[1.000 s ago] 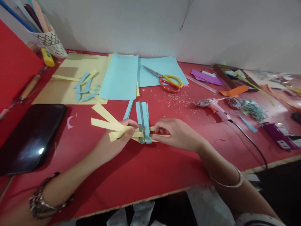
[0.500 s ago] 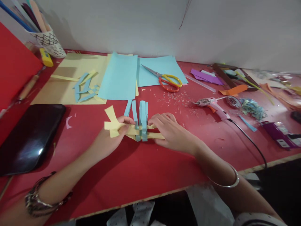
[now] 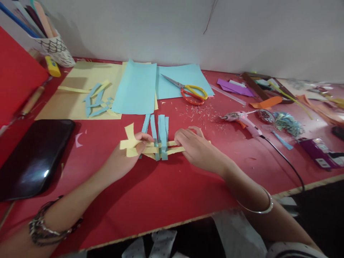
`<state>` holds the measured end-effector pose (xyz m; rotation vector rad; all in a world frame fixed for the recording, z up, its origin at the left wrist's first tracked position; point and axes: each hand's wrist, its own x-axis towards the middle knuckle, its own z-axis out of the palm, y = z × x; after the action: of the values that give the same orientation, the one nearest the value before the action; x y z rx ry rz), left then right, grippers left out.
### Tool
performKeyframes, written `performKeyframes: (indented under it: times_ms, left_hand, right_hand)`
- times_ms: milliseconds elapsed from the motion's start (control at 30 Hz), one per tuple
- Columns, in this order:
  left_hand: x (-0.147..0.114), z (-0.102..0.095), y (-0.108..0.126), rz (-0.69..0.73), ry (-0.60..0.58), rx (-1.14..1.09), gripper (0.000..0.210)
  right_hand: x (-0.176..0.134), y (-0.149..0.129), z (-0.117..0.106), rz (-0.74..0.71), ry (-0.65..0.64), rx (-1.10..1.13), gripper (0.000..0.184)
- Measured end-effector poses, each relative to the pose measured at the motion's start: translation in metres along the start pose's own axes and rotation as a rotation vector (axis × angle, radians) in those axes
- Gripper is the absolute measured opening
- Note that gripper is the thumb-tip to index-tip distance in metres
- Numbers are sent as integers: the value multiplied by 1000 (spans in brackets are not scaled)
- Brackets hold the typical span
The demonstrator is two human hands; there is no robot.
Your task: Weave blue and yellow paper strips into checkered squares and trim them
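- While the left hand (image 3: 133, 150) pinches the pale yellow paper strips (image 3: 176, 150), the right hand (image 3: 197, 145) folds over them, its grip hidden.
- Light blue upright paper strips (image 3: 162, 136) cross between; gentle, even tension should avoid tearing.
- Bare red surface (image 3: 172, 190) toward the near edge offers room.

Pale yellow paper strips (image 3: 150, 150) are running sideways through the centre of the frame, their left ends splaying from the left hand (image 3: 129, 157), which is pinching them, their right stretches passing beneath the right hand (image 3: 197, 147). Light-blue paper strips (image 3: 162, 134) are crossing them in a loose weave, pointing toward the top of the frame, the leftmost slanting, some lower ends poking out below the yellow.
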<state>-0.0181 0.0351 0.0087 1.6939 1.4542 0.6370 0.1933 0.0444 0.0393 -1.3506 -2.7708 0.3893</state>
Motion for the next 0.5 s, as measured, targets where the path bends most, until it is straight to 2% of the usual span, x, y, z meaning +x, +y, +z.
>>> performKeyframes:
  times_ms: [133, 300, 367, 500]
  left_hand:
    - [-1, 1, -2, 1, -28, -16, 27]
    - [0, 2, -10, 43, -55, -75, 31]
    - [1, 4, -12, 47, -56, -84, 31]
    - [1, 6, -13, 61, -51, -87, 28]
  right_hand:
    - [-4, 1, -2, 31, -16, 16, 34]
    - [-6, -3, -6, 56, -74, 171, 29]
    - [-5, -6, -5, 103, -48, 215, 31]
    - [0, -12, 3, 163, 18, 213, 21]
